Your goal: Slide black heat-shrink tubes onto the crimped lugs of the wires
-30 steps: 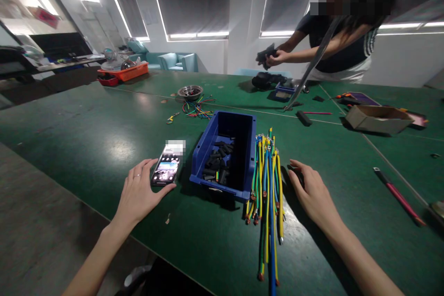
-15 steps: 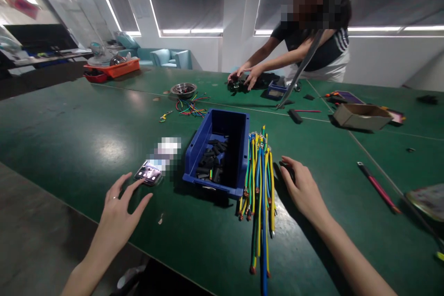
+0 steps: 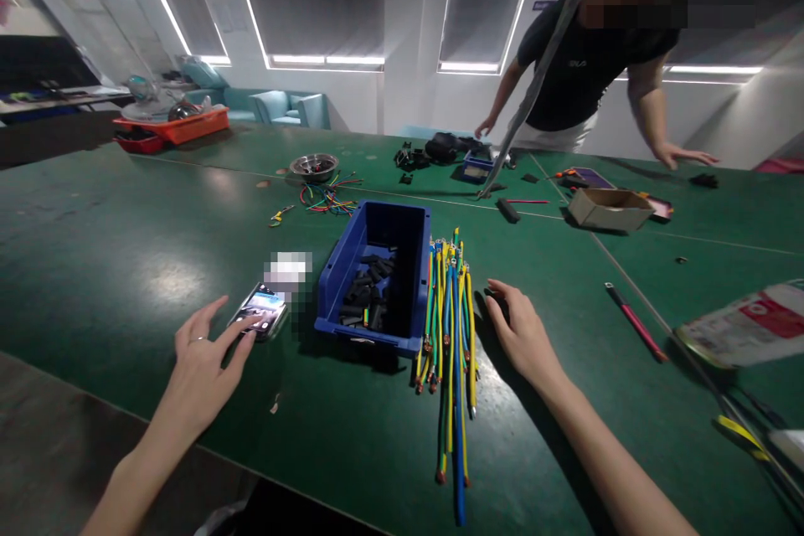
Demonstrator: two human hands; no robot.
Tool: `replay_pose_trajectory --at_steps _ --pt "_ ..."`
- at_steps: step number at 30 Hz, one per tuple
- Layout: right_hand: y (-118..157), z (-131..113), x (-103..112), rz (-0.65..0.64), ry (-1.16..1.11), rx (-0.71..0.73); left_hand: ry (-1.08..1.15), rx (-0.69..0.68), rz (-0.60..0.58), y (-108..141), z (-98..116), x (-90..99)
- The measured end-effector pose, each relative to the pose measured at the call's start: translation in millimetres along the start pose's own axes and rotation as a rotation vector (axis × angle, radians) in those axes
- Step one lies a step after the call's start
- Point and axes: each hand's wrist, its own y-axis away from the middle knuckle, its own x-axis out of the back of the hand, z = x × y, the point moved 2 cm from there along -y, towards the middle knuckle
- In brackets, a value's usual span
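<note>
My left hand is open, its index finger and thumb over the lower part of a phone that lies on the table with its screen lit. To the right of the phone stands a blue plastic bin holding short black sleeves. Along the bin's right side lies a bundle of yellow-green and blue wires with bare or lugged ends. My right hand rests on the table just right of the wires, open and holding nothing that I can see.
Behind the bin are a metal bowl and thin coloured wires. A cardboard box, a red-and-black wire and a clear bag lie to the right. Across the green table stands another person.
My left fingers have come in over the phone, whose screen picture has changed. The view has shifted right. The other person has straightened up and spread both arms, leaving the black items.
</note>
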Motion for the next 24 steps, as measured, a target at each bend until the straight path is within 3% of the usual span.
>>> replay_pose_trajectory --at_steps 4,7,17,24 --pt "0.6 2.5 -2.1 0.010 -0.022 0.000 -0.056 0.072 0.069 -2.8 -2.4 10.1" --pt "0.3 4.3 -3.4 0.008 -0.023 0.008 -0.095 0.098 0.052 -6.1 -7.8 12.9" --pt "-0.6 4.9 -3.5 -0.005 0.008 0.015 -0.083 0.124 -0.054 -4.9 -13.7 -1.5" --pt "-0.7 5.2 -3.2 -0.016 0.012 0.008 -0.065 0.169 -0.032 -7.6 -21.4 0.0"
